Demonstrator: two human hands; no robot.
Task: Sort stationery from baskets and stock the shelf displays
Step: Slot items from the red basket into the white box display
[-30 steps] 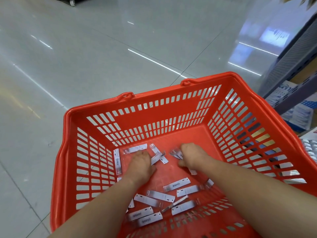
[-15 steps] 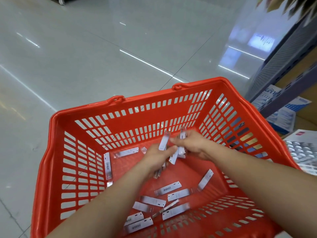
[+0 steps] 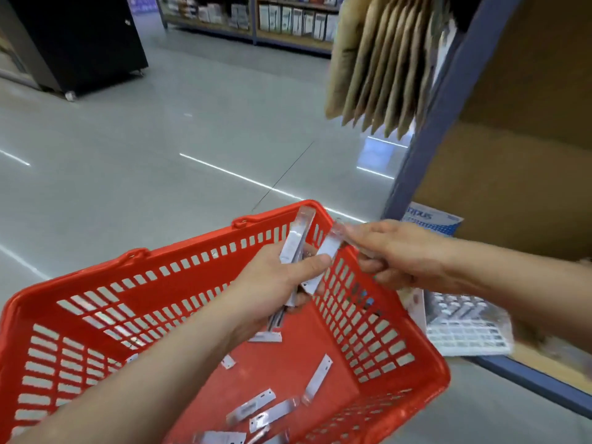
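Step in hand, as judged: gathering strips into one bundle before shelving.
Clasped in left grip (image 3: 272,283): bundle of slim white clear-wrapped strips (image 3: 293,248), above red slotted plastic basket (image 3: 192,241).
Pinched in right grip (image 3: 394,254): single strip (image 3: 330,245), by top end, against bundle.
Align ends flush. Lay single strip flat on bundle. Clamp with left thumb before releasing right. Keep over basket to catch drops.
Count: one basket; one pinched strip; several in bundle, number unreadable; about eight loose strips (image 3: 251,406) on basket floor.
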